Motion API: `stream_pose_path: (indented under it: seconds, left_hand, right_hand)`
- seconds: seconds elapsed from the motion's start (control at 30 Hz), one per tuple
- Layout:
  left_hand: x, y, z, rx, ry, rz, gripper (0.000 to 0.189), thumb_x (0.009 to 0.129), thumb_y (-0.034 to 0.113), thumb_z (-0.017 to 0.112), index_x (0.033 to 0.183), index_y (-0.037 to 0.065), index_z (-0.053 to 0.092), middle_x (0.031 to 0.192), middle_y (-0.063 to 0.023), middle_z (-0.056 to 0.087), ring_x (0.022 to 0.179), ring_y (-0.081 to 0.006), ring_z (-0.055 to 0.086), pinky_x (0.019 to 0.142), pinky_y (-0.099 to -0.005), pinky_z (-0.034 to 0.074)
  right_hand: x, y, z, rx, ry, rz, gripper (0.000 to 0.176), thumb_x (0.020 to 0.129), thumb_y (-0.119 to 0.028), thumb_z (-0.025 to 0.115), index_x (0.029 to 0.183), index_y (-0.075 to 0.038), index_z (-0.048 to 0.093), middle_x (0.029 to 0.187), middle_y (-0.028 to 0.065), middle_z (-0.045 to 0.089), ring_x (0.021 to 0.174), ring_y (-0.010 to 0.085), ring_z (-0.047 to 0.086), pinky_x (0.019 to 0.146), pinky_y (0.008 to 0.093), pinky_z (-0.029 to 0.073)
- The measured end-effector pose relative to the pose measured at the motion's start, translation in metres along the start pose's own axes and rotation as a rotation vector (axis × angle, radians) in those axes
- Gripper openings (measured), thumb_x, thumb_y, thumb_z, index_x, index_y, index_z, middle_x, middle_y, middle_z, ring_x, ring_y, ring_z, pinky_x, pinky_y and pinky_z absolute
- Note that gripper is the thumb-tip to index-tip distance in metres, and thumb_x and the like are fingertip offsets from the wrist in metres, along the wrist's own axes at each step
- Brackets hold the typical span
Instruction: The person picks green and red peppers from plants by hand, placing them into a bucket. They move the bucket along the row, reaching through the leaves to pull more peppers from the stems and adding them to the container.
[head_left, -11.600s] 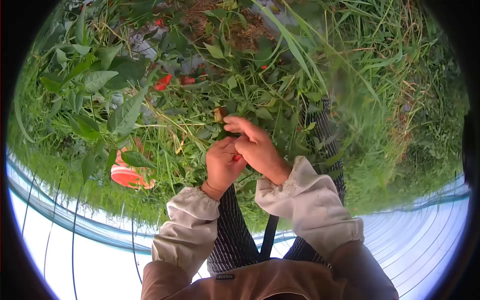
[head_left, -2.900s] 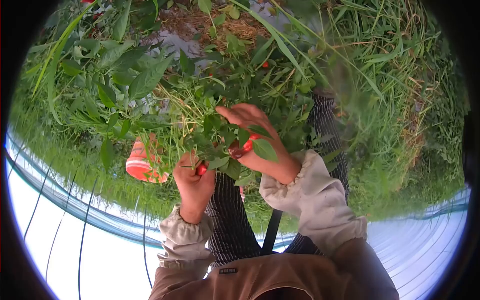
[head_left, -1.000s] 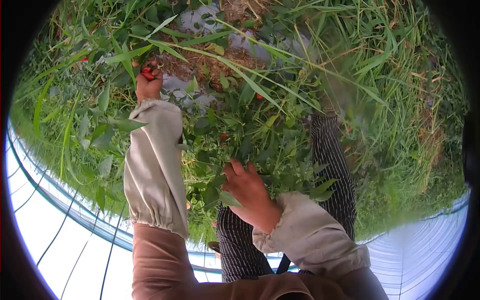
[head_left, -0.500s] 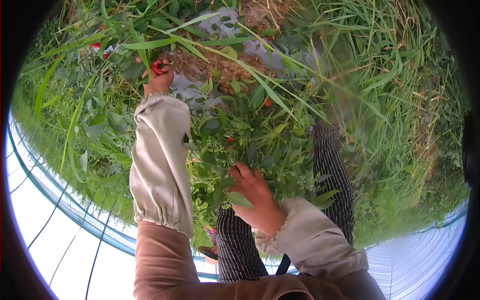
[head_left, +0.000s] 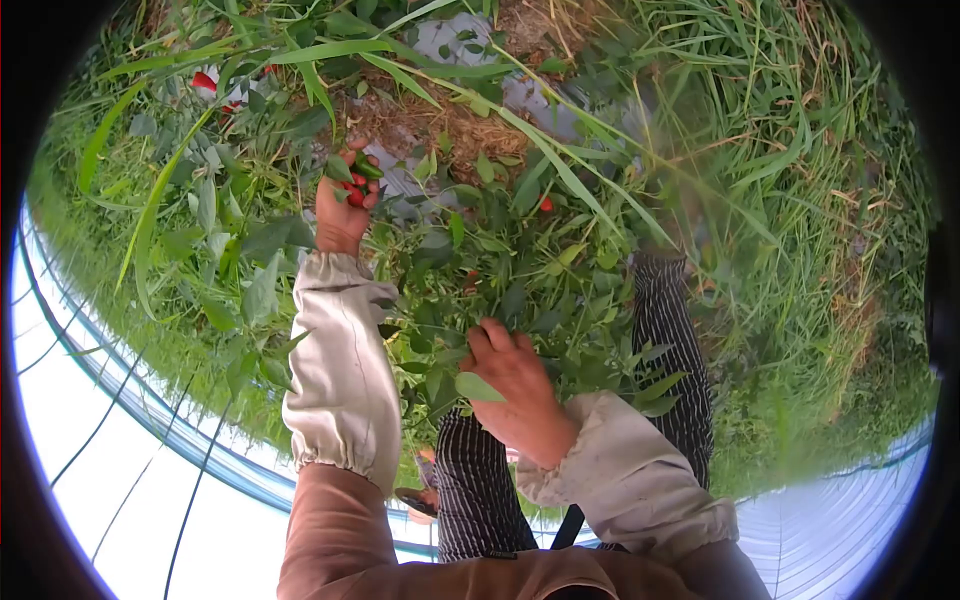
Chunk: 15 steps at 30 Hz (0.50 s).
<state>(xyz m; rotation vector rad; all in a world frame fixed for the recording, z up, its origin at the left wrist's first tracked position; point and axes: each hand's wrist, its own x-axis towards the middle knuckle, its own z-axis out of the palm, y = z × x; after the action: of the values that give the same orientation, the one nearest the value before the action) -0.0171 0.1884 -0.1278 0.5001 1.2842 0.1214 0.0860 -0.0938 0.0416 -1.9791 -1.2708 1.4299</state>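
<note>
My left hand (head_left: 342, 212) is closed around several small peppers (head_left: 356, 197), mostly red with a green one, which show between thumb and fingers. It is up among the leaves at the left, near a strip of grey sheeting. Lower down, my right hand (head_left: 512, 388) rests in the leafy pepper plants (head_left: 440, 340) with its fingers curled in. Leaves hide those fingertips, so what they grip is out of sight. A single leaf (head_left: 480, 388) lies across the right hand's edge. Another red pepper (head_left: 546, 204) shows among the foliage between and beyond the hands.
More red peppers (head_left: 204, 80) show in the foliage at the upper left. Long grass blades (head_left: 560, 170) cross the middle, and dense grass (head_left: 780, 140) stands at right. Grey sheeting (head_left: 455, 40) and straw (head_left: 450, 130) cover the ground. Striped trouser legs (head_left: 475, 480) stand below.
My left hand, with the peppers, has moved right and slightly down toward me, and a green pepper now shows in it. My right hand has barely shifted.
</note>
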Motion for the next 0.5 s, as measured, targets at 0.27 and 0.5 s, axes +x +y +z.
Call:
stream_pose_path:
  seconds: [0.27,0.5]
  left_hand:
    - [-0.049,-0.009,-0.001,0.330,0.225,-0.049,0.020,0.096,0.022,0.057,0.112,0.010,0.055,0.091,-0.0036,0.063,0.075,-0.0173,0.062,0.051,-0.0245,0.041]
    - [-0.034,0.015,-0.002,0.337,0.348,0.333,0.046,0.092,0.019,0.065,0.134,0.014,0.047,0.095,-0.0037,0.062,0.075,-0.0124,0.060,0.049,-0.0230,0.041]
  right_hand:
    - [-0.002,0.003,0.001,0.030,0.061,-0.023,0.012,0.072,-0.016,0.059,0.077,-0.005,0.064,0.103,0.0127,0.057,0.114,0.0283,0.047,0.081,0.0384,0.044]
    - [-0.006,0.003,0.001,0.049,0.059,-0.032,0.018,0.076,-0.020,0.059,0.085,-0.005,0.065,0.103,0.0127,0.059,0.117,0.0286,0.048,0.082,0.0399,0.043]
